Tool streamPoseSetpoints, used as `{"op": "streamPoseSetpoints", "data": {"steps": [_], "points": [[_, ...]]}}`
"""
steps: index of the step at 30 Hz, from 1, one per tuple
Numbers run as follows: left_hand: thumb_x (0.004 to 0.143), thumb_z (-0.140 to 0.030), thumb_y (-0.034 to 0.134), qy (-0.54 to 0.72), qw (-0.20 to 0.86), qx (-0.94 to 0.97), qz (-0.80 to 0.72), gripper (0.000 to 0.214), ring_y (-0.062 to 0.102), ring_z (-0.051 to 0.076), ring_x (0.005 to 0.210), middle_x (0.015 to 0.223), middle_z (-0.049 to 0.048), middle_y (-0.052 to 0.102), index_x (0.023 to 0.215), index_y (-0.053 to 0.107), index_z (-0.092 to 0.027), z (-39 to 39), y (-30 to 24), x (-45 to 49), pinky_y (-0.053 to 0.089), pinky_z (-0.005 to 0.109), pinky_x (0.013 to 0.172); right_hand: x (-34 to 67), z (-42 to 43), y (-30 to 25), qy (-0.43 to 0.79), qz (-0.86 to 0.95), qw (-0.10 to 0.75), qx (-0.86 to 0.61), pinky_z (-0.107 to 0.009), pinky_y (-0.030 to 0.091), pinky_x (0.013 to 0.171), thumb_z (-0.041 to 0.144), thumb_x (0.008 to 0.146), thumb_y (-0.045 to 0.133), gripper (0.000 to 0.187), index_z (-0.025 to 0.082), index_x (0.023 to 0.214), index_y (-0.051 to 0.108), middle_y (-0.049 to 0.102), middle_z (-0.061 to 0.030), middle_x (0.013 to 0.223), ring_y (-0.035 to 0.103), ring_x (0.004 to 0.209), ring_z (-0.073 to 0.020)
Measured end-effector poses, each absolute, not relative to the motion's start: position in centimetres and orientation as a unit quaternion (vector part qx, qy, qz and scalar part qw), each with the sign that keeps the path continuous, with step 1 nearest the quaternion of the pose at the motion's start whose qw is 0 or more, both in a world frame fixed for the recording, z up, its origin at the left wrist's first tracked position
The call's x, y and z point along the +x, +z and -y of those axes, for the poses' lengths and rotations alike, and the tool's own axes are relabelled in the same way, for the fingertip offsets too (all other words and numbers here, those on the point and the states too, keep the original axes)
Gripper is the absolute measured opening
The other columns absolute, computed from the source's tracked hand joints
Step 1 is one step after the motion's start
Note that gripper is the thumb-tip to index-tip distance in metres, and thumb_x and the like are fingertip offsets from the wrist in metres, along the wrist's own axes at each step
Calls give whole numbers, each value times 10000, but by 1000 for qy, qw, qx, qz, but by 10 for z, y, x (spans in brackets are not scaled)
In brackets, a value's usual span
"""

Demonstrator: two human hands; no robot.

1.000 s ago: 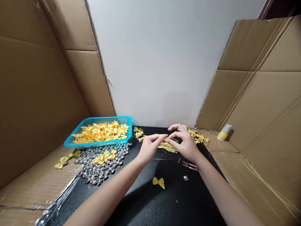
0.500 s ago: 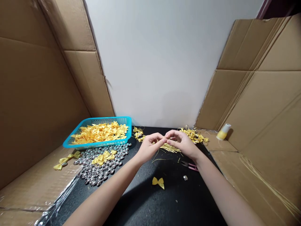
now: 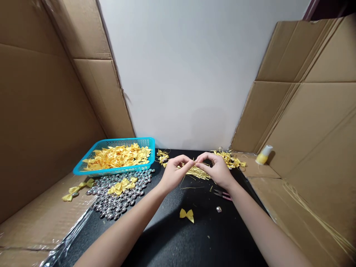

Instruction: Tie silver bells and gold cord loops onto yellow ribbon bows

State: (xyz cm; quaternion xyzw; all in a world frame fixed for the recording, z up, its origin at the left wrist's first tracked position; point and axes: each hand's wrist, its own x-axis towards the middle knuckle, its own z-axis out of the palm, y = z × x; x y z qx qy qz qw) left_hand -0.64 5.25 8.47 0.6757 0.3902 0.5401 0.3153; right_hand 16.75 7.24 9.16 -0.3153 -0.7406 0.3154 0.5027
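Observation:
My left hand (image 3: 175, 171) and my right hand (image 3: 215, 171) meet at the fingertips above the middle of the black table. Both are closed in a pinch on a thin gold cord, of which only a little shows between the fingers. Beneath them lies a pile of cut gold cords (image 3: 198, 172). One thin strand (image 3: 191, 188) curls on the table below my left hand. Closer to me are a single yellow bow (image 3: 187, 215) and one silver bead (image 3: 218, 209). Beside my right wrist lie pink-handled thread snips (image 3: 223, 194), partly covered by the forearm.
A turquoise basket (image 3: 114, 171) full of yellow bows stands at left. Many silver beads (image 3: 122, 202) spread before it, with several bows on top. Bows with cords (image 3: 229, 159) are heaped at back right, near a thread spool (image 3: 264, 155). Cardboard walls (image 3: 294, 55) flank the table.
My hands have drawn slightly apart, fingertips still close together, and more of the cord pile shows between them. The things on the table lie as before.

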Motion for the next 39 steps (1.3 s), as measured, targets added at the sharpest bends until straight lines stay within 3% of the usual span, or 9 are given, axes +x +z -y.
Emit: {"op": "streamPoseSetpoints", "data": {"steps": [8,13,16,21,26,32,39], "points": [[847,-276,618,564,218,683,-410,198,537,137,630,680,17,649,693,670,-164,-50,87,-5,389,247,589,158,-60,94,230,715,569,-335,-384,440,917,213,725,736,83,227,680,668,698,-38,918,620,948,-214],[860,-245,607,584,138,691,-403,194,570,154,680,707,22,654,684,658,-178,-46,87,-5,426,265,635,142,-52,84,247,655,603,-383,-390,493,850,270,757,723,125,218,860,673,704,-52,899,652,883,-212],[879,-248,595,592,91,689,-408,186,582,163,699,730,30,658,719,667,-184,-44,85,-4,441,279,651,132,-46,75,257,615,625,-406,-407,493,875,301,782,698,104,213,823,659,676,-84,1008,634,988,-230],[876,-243,595,588,0,699,-407,159,597,180,712,753,40,692,768,705,-204,-44,84,-6,436,322,704,119,-37,66,382,560,628,-382,-447,442,1015,312,802,660,145,239,889,749,592,-97,1256,555,1184,-261],[818,-226,659,562,-68,727,-389,97,602,190,698,771,34,748,823,751,-256,-51,81,-16,402,342,722,107,-34,61,531,466,617,-347,-439,422,1056,331,751,651,288,232,1012,725,614,-78,1272,542,1216,-263],[807,-216,663,562,-88,726,-386,113,599,191,687,765,36,756,848,759,-257,-54,80,-18,400,342,708,102,-29,59,574,434,607,-337,-428,439,1041,360,733,632,463,246,1181,656,614,-63,1315,554,1209,-253],[848,-241,628,596,-29,691,-409,138,588,172,682,727,26,710,746,716,-214,-47,85,-9,432,326,706,101,-31,57,575,419,633,-306,-402,478,997,392,757,655,439,268,1179,649,621,-53,1313,549,1233,-244]]}}
